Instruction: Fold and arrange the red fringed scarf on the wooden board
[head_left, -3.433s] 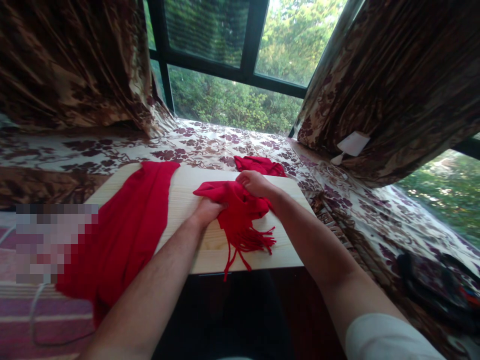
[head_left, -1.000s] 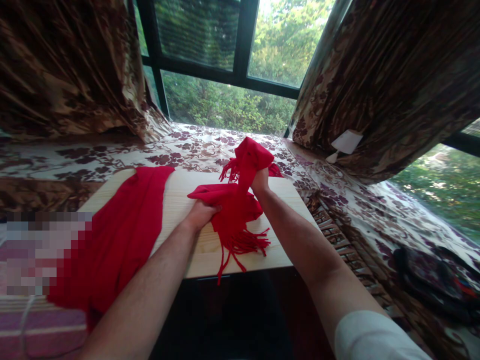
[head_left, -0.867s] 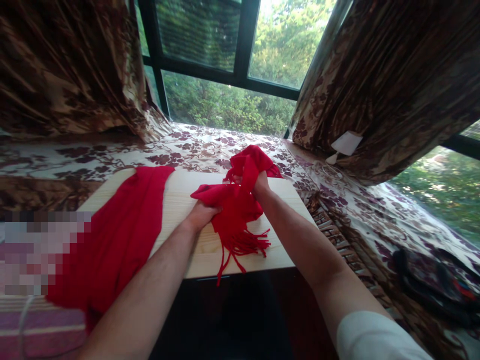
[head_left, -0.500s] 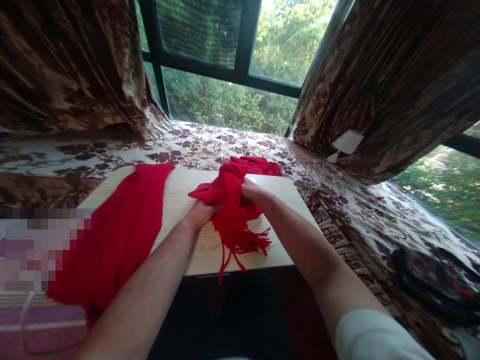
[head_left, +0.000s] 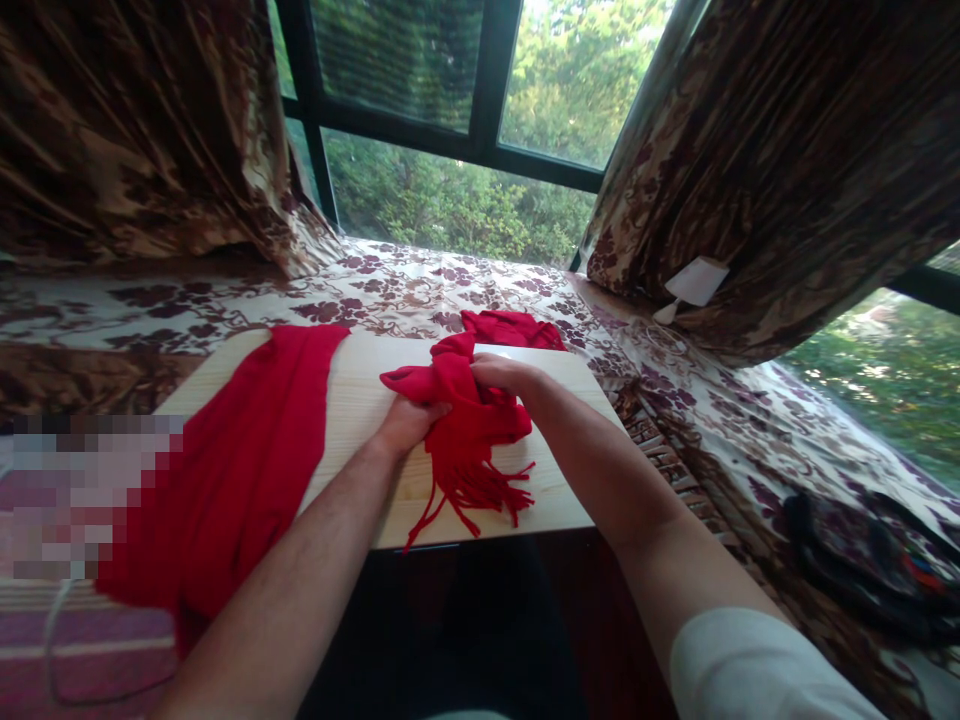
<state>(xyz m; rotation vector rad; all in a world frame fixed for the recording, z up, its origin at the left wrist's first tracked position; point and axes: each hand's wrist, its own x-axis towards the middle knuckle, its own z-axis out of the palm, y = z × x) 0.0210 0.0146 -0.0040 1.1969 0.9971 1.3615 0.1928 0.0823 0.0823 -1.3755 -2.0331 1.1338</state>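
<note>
A bunched red scarf (head_left: 465, 420) with a fringe is between my hands, over the pale wooden table (head_left: 360, 380). My left hand (head_left: 411, 420) grips its left side, with the thumb on top of the cloth. My right hand (head_left: 499, 374) is closed on the upper right part, its fingertips tucked behind the folds. The fringe hangs toward me over the front part of the tabletop. To the left, a large red cloth (head_left: 255, 450) is draped over the table and down past its near edge.
Another red cloth (head_left: 514, 328) lies beyond the table's far edge on the floral cover (head_left: 405, 285). A small white lamp (head_left: 697, 281) stands at the right by the curtain (head_left: 787, 150). A black bag-like item (head_left: 862, 570) is at the lower right.
My right hand has moved slightly left with the upper part of the scarf, which sits lower. The fringe has swung a little to the left. The other red cloths are unmoved.
</note>
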